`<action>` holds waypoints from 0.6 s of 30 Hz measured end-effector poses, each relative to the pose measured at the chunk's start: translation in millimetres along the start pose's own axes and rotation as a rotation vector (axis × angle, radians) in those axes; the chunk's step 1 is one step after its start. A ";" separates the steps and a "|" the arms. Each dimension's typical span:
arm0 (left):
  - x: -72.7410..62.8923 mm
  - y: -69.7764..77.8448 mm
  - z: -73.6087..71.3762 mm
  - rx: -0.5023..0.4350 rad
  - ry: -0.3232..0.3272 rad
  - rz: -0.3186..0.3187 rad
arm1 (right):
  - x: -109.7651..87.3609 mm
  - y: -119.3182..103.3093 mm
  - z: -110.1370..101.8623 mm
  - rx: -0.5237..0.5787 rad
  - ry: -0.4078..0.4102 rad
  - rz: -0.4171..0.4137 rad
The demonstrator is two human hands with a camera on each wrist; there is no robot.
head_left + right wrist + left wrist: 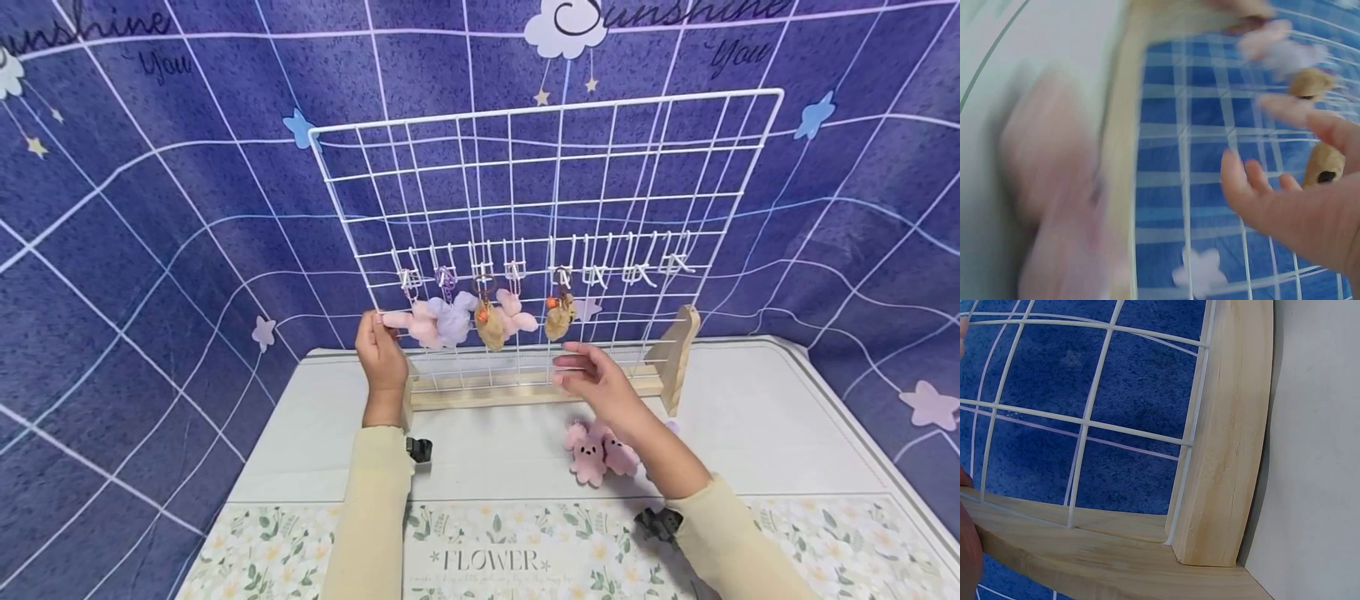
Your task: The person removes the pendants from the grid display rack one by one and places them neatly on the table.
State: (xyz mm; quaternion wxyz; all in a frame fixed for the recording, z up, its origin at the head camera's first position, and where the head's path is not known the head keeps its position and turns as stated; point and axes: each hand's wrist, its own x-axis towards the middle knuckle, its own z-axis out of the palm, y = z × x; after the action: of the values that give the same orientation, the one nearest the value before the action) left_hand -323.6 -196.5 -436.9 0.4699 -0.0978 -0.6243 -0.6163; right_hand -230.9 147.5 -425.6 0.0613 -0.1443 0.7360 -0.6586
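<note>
Against the left edge of a white wire grid rack (547, 107), my left hand (382, 358) grips the frame, its fingertips close to a hanging pink plush keychain (424, 325). To its right on hooks hang a lavender plush keychain (453, 321), a brown plush keychain (491, 329), another pink plush keychain (516, 317) and a second brown plush keychain (558, 322). Just below that last one, my right hand (600, 383) is held with fingers loosely bent and nothing between them. The left wrist view barely catches my left hand (967, 556) at its border.
Pink plush toys (588, 458) lie on the white table (315, 450), below my right forearm. Bare metal hooks (637, 273) line the rack's right side. A wooden stand (678, 358) supports the grid. A flowered mat (262, 550) covers the front; a blue curtain (225, 167) hangs behind.
</note>
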 end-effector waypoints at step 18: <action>-0.4 -0.9 -0.9 -0.007 -0.002 0.004 | 8.8 -28.6 5.1 1.113 -0.177 0.129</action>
State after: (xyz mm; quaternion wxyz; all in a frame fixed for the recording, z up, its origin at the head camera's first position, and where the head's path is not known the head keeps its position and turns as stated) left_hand -323.6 -197.3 -438.0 0.4702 -0.1013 -0.6225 -0.6174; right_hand -234.0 137.5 -397.2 0.2297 -0.0998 0.2773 -0.9276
